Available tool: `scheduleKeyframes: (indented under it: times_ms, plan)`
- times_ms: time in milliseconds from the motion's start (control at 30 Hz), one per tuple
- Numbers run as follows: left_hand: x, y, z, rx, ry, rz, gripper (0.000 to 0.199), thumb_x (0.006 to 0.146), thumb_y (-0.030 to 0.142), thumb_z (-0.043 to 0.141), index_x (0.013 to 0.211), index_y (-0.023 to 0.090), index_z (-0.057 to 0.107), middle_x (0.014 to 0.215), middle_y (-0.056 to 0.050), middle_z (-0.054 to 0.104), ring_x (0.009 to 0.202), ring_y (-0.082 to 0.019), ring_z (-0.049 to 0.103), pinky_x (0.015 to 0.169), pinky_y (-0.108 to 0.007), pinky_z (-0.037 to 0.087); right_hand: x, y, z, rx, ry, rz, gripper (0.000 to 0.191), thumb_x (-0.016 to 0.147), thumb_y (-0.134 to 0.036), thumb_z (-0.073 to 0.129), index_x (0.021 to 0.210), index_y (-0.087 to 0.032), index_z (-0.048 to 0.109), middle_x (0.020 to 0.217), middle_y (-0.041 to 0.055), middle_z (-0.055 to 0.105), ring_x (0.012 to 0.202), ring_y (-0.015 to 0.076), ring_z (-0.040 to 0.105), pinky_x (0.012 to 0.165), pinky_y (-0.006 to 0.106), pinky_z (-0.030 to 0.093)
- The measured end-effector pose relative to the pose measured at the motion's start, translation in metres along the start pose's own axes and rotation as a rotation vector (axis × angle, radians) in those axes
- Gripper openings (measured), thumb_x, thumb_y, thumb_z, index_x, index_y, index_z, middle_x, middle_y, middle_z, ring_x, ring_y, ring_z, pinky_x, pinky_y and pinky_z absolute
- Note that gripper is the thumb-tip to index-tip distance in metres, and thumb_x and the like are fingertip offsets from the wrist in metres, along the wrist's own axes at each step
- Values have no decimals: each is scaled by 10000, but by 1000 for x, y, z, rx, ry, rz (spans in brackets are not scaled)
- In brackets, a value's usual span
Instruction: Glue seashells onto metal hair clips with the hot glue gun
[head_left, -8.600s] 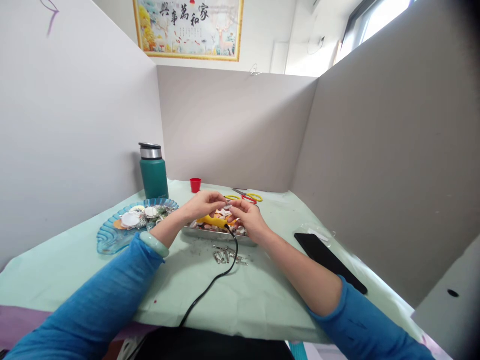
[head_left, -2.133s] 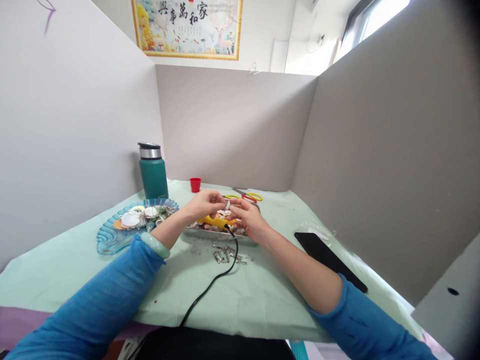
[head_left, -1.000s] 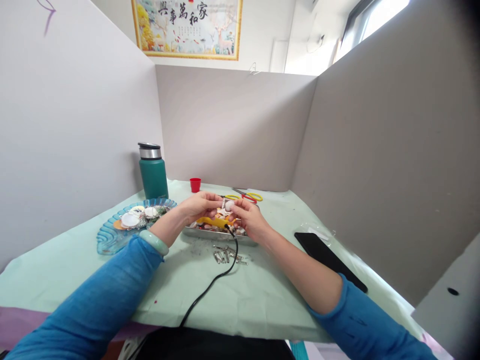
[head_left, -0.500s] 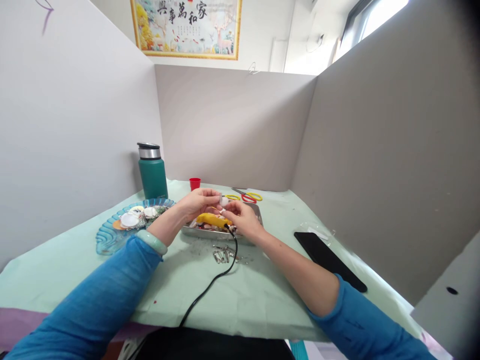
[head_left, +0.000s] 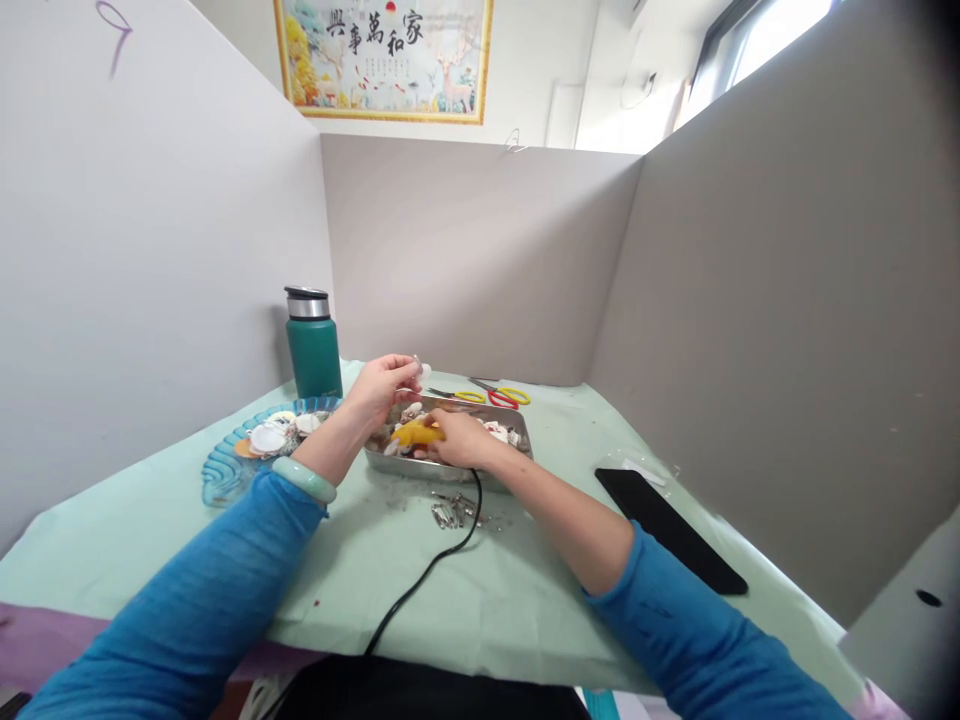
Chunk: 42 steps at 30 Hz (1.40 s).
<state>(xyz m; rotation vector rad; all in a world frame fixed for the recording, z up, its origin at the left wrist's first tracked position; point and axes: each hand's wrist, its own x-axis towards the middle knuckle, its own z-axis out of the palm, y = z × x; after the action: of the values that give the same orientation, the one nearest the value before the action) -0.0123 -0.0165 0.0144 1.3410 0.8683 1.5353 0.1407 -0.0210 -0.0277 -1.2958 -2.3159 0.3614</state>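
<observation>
My left hand (head_left: 390,385) is raised above the back left of a metal tray (head_left: 442,468). Between its thumb and fingers it pinches a small whitish piece (head_left: 424,371), perhaps a shell; its exact kind is too small to tell. Low over the tray, my right hand (head_left: 459,440) has its fingers closed on a yellow glue gun (head_left: 417,433), which lies on the tray's contents. A black cord (head_left: 435,562) trails from it towards the front edge. Pale, shell-like pieces (head_left: 501,432) fill the tray around the tool, partly hidden by my hands.
A blue fluted dish (head_left: 219,478) with white round pieces stands left, before a green bottle (head_left: 313,355). Yellow-handled scissors (head_left: 469,397) and red-and-yellow scissors (head_left: 506,397) lie behind the tray. Small metal clips (head_left: 450,511) lie in front. A black slab (head_left: 667,530) lies right.
My hands have parted. The left has risen slightly with the whitish piece; the right has let go of it, moved down left and closed on the glue gun. The view has shifted slightly.
</observation>
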Motion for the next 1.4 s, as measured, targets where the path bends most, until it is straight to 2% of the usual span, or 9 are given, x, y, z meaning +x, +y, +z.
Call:
scheduleKeyframes:
  times_ms: [100,200,300,433,500,600,767,933,1400]
  plan:
    - [1,2,-2,-11,71,21,111,729,169,645,784,98,580,665,-32,604,517,-75,529,504,-210,484,-5,12,-15,291,98,76,301,724,-280,651,1011,-209,595,889,53,646,712,173,585,595,269,425]
    - [3,1,-4,-44,104,-4,70,745,145,622,775,99,578,643,-30,601,495,-73,528,503,-208,484,-14,23,-34,764,155,146,298,720,-304,650,987,-197,570,677,-6,551,523,106,473,479,239,399]
    - [3,-4,-3,-52,44,-105,57,735,107,624,748,104,569,620,-26,596,475,-79,534,493,-218,489,-28,25,-41,1125,180,89,309,677,-345,703,885,-189,537,562,-62,441,467,73,399,448,217,381]
    - [0,-12,3,1,-96,-233,88,728,90,633,692,107,555,556,-22,567,461,-95,547,467,-213,479,-46,21,-30,1335,163,41,316,677,-341,705,884,-188,522,496,-102,352,408,54,324,392,193,324]
    - [-2,-16,6,13,-143,-254,103,726,97,646,683,107,554,546,-21,560,466,-96,550,472,-211,483,-51,20,-23,1326,171,18,307,694,-364,694,884,-186,531,492,-95,377,398,58,351,389,197,331]
    - [-3,-20,6,15,-159,-272,136,716,112,672,680,118,541,560,-13,560,460,-92,544,479,-220,494,-54,22,-19,1191,188,6,292,730,-441,655,772,-172,548,477,-61,449,396,76,412,409,218,373]
    - [-1,-23,3,-6,-172,-262,145,715,123,676,698,128,532,574,4,548,452,-84,530,474,-223,490,-53,28,-18,996,155,16,383,773,-537,571,679,-165,574,514,-12,557,386,83,450,434,232,399]
    - [0,-23,2,-19,-184,-251,158,705,133,691,701,128,533,546,16,526,446,-77,518,471,-207,468,-55,27,-17,866,121,9,409,793,-547,554,625,-176,587,426,-17,512,400,102,460,495,253,422]
    - [-1,-19,0,-7,-189,-219,186,698,176,705,768,139,537,535,29,525,450,-80,517,460,-199,457,-59,22,-19,846,120,-3,413,810,-528,552,601,-174,587,411,-8,507,414,111,467,484,251,393]
